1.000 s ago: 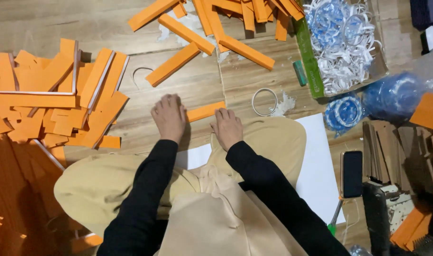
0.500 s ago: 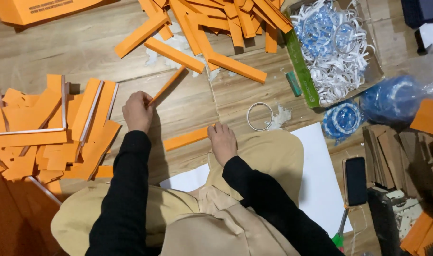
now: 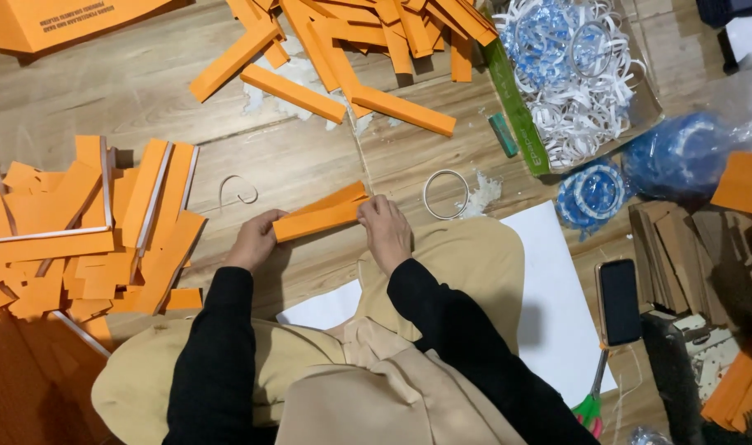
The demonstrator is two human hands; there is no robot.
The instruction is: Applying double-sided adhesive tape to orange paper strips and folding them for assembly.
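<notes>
Since half a second ago both hands are coming together: the left hand [image 3: 256,239], earlier out by a loose strip, is now gripping the left end of the orange cardboard strips [image 3: 320,214], and the right hand [image 3: 386,231] is pinching the right end. Strips are spanning between the hands, just above the wooden floor [image 3: 310,161], in front of the knees. They look light, thin, fairly stiff but bendable; the ends seem the best hold. A white ring [image 3: 446,194] is lying just right.

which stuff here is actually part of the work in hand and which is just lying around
In use: orange strips held by left hand and right hand; orange strip piles.

Lying about: phone, scissors, white ring, white sheet.
</notes>
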